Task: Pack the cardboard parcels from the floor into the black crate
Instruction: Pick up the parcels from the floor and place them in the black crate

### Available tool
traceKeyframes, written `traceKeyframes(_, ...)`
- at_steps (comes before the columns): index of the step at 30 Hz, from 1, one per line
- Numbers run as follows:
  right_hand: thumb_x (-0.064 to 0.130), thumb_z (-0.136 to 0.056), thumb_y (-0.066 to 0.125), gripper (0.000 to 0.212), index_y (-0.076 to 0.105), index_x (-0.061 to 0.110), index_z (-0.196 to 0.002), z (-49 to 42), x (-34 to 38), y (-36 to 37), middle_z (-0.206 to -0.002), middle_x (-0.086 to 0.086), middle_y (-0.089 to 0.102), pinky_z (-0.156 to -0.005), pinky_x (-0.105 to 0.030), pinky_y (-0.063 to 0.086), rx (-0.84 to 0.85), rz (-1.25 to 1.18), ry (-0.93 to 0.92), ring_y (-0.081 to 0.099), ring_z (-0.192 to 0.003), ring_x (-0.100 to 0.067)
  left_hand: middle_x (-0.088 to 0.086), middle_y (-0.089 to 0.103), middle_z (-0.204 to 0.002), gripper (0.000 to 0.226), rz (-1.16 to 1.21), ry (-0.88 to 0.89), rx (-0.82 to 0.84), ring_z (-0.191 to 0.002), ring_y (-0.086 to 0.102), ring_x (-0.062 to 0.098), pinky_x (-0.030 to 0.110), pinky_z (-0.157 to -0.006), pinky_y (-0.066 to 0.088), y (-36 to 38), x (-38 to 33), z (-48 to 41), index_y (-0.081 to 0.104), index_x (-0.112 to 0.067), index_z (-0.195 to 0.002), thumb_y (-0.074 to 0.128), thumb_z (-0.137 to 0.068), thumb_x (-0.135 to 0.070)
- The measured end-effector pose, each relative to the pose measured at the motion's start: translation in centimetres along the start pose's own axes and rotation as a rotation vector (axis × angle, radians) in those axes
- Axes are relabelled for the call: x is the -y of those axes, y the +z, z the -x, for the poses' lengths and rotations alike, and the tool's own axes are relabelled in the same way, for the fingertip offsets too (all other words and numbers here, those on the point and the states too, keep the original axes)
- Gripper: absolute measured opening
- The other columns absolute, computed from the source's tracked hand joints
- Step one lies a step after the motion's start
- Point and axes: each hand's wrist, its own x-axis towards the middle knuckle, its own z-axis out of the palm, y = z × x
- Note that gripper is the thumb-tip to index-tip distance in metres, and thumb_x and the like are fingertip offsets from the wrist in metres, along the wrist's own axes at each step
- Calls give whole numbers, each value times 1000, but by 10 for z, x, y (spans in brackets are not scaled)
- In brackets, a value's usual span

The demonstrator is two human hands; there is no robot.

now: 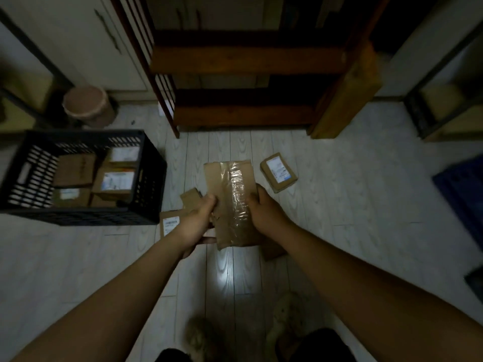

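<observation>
A flat cardboard parcel point(230, 194) with a strip of clear tape down its middle is held above the floor by both hands. My left hand point(194, 222) grips its left edge and my right hand point(264, 207) grips its right edge. The black crate point(146, 178) stands on the floor to the left, with several labelled cardboard parcels point(117, 180) lying inside it. A small labelled parcel point(278, 171) lies on the floor just right of the held one. Another labelled parcel point(170, 223) sits under my left wrist, and a small brown one point(190, 198) peeks out beside my left thumb.
A dark wooden shelf unit point(243, 100) rises straight ahead, with a long cardboard box point(347, 92) leaning against its right side. A pink bin point(87, 105) stands behind the crate. A blue crate point(462, 194) sits at the right edge. My slippered feet point(285, 314) are below.
</observation>
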Motion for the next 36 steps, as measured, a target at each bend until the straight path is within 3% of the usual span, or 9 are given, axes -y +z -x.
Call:
traceKeyframes(4, 34, -104, 31, 41, 36, 23, -143, 91, 98, -41, -113, 3, 50, -85, -26, 36, -61, -35, -89, 51, -105, -15, -1, 53, -131, 43, -105, 106, 9, -113, 55, 23, 47, -94, 48, -23, -88, 101, 35, -42, -140, 34, -97, -48)
traceKeyframes(9, 35, -103, 30, 37, 43, 28, -137, 175, 177, -74, -114, 4, 56, -85, -32, 42, -159, -149, -159, 54, -107, -17, 6, 31, -149, 89, -271, 217, -69, -132, 39, 29, 43, -104, 35, -46, -151, 194, -3, -35, -150, 60, -87, -40)
traceKeyframes(14, 32, -102, 38, 49, 22, 40, -148, 226, 215, -83, -133, 4, 47, -84, -27, 43, -237, -296, -279, 49, -122, -20, 3, 52, -126, 71, -79, 227, 9, -113, 53, 26, 48, -95, 45, -50, -181, 245, 27, -31, -143, 65, -84, -41)
traceKeyframes(19, 55, -85, 59, 83, 13, 37, -151, 260, 237, -85, -152, 1, 22, -102, -35, 34, -93, -101, -333, 33, -135, -27, 3, 56, -125, 87, -194, 358, -219, -106, 59, 25, 50, -95, 48, -54, -193, 293, 31, -34, -139, 74, -65, -53)
traceKeyframes(23, 53, -67, 72, 107, 7, 40, -150, 274, 255, -78, -151, 2, 31, -106, -42, 37, -71, -169, -381, 38, -133, -25, 2, 54, -121, 65, -139, 446, -250, -105, 57, 23, 42, -88, 51, -63, -198, 334, 34, -28, -140, 67, -83, -33)
traceKeyframes(27, 50, -69, 72, 102, 10, 42, -149, 291, 276, -55, -147, 1, 39, -104, -45, 40, -54, -338, -500, 42, -130, -23, 8, 58, -109, 45, 104, 324, -11, -98, 55, 27, 44, -76, 49, -90, -190, 367, 54, -25, -117, 67, -76, -35)
traceKeyframes(31, 50, -70, 74, 102, 10, 44, -148, 301, 305, -20, -146, 6, 34, -100, -39, 39, -86, -355, -594, 37, -131, -18, 13, 60, -102, 55, 166, 392, 31, -89, 60, 28, 40, -68, 55, -141, -185, 391, 56, -18, -113, 68, -61, -30)
traceKeyframes(33, 50, -69, 74, 99, 14, 43, -148, 298, 325, -1, -148, 6, 31, -101, -41, 39, -118, -416, -625, 38, -130, -18, 15, 60, -107, 77, 104, 403, 66, -97, 59, 31, 45, -81, 53, -179, -185, 402, 54, -16, -117, 82, -47, -29)
traceKeyframes(36, 31, -83, 70, 65, 36, 28, -138, 298, 355, 42, -134, -4, 52, -90, -38, 50, -55, -540, -602, 56, -109, -15, 12, 63, -102, 75, 104, 427, 33, -95, 61, 28, 41, -77, 57, -241, -181, 416, 53, -16, -120, 83, -51, -26)
